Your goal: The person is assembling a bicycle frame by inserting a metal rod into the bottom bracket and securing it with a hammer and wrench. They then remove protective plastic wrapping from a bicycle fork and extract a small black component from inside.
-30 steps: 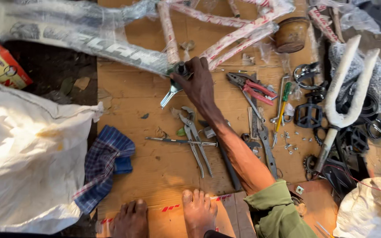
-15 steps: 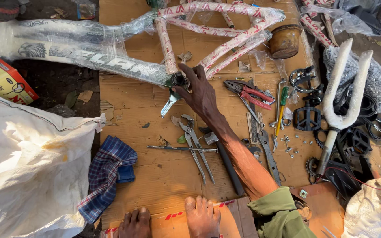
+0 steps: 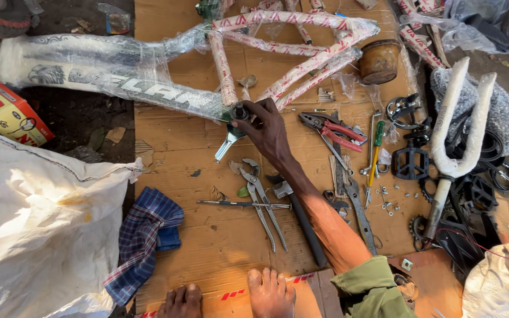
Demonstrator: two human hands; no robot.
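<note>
Red-yellow carton at left edge

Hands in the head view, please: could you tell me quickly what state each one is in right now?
Left hand: not in view.
Right hand: fingers closed around the bottom bracket of the wrapped bicycle frame, beside a flat spanner.

Site was an informal bicycle repair workshop set up on the ground, outdoors or at a roadside. Work surface was flattened cardboard laid over bare dirt. A bicycle frame in plastic wrap lay across it, with a white fork, black pedals and chainrings to one side. Hand tools were scattered about: pliers, red-handled cutters, a hammer, a green screwdriver, loose bolts. A rusty tin, a checked rag and white sacks lay around. The person sat barefoot
</note>
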